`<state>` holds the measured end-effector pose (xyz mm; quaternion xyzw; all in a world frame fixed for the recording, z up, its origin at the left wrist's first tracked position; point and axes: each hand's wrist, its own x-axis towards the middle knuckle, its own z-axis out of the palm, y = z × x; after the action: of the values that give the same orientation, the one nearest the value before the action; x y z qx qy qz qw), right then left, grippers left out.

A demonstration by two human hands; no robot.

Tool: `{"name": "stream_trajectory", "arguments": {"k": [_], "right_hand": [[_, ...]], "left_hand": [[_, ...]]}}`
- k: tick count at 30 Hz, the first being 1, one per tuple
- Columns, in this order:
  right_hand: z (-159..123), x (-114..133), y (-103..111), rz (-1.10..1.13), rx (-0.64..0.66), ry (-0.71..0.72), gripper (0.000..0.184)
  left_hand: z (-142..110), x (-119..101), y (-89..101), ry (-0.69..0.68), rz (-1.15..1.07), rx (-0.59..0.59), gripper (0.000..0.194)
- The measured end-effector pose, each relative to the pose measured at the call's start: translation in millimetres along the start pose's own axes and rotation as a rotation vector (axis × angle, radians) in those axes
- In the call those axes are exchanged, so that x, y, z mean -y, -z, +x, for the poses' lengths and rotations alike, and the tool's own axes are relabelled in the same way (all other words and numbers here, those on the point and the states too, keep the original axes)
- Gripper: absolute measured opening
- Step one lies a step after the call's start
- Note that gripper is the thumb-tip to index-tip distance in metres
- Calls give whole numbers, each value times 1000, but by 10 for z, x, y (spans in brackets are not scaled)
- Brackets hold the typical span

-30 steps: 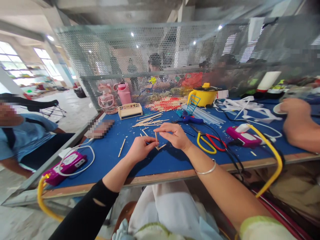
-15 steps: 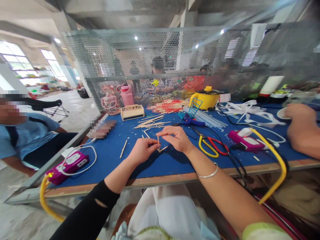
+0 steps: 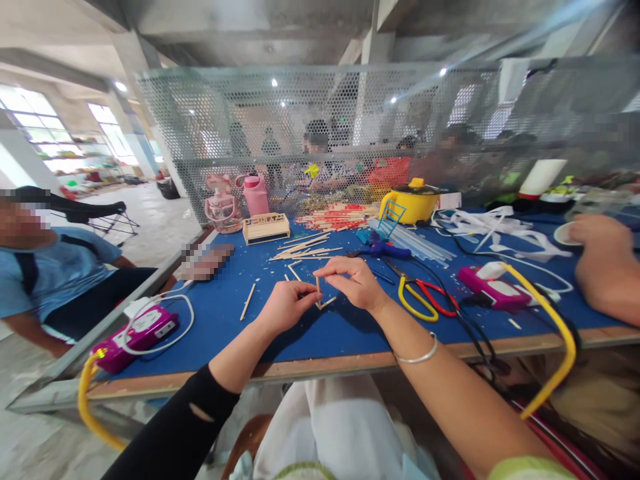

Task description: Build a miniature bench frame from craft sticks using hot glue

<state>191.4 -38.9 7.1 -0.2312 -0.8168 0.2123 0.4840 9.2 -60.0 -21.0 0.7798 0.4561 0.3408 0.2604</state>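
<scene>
A short wooden stick (image 3: 318,285) stands nearly upright over the blue table mat. My left hand (image 3: 289,305) is closed, thumb and index finger pinching it low down. At its top, the fingertips of my right hand (image 3: 354,283) come together on the stick, the other fingers curled close. By its foot, a thin wooden piece (image 3: 327,303) lies angled under my fingers; whether the two are joined I cannot tell. Just beyond my hands is a bent pair of joined sticks (image 3: 295,269). One loose stick (image 3: 247,301) lies to the left.
Pale sticks (image 3: 305,248) and red-tipped sticks (image 3: 340,217) are piled behind, beside a small wooden frame (image 3: 266,229). To the right are a blue glue gun (image 3: 383,249), scissors (image 3: 419,300), a yellow pot (image 3: 413,203) and a power strip (image 3: 493,288). A person (image 3: 65,267) sits at left.
The camera view has tilted slightly, so the scene sits a little lower. Both hands keep nearly the same hold on the upright stick.
</scene>
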Motion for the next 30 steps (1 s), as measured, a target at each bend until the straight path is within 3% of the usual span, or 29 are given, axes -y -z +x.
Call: {"name": "stream_trajectory", "arguments": {"k": [30], "right_hand": [[-6, -17, -22, 28, 2, 37, 25]], "left_hand": [[-18, -1, -17, 7, -49, 6, 30]]}}
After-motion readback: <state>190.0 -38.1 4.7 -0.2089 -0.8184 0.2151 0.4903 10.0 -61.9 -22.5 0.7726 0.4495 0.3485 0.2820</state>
